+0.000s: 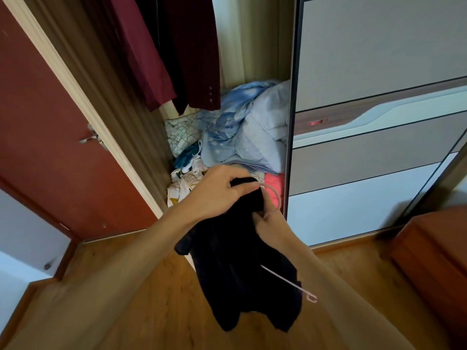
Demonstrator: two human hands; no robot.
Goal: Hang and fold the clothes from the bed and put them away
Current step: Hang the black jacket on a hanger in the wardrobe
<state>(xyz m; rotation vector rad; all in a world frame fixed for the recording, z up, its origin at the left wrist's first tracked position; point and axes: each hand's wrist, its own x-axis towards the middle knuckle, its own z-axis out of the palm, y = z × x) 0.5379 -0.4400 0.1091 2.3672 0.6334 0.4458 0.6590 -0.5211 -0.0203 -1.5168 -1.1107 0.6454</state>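
Left hand [219, 192] pinches the top of the dark navy fabric garment [240, 274]. Right hand [266, 222] grips the neck of the pale pink thin hanger [290, 282]. Both are mid-air before the open wardrobe [252, 46]. Hanger arm slants down-right and the hook points at the wardrobe. Rail likely up-left, above the maroon jacket [192, 59].

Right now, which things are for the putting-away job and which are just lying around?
For the job: dark garment; pink hanger poking out of it; left grip on the garment; right grip on the hanger; open wardrobe.
Just lying about: blue bedding heap; maroon jacket, already hung; red door.
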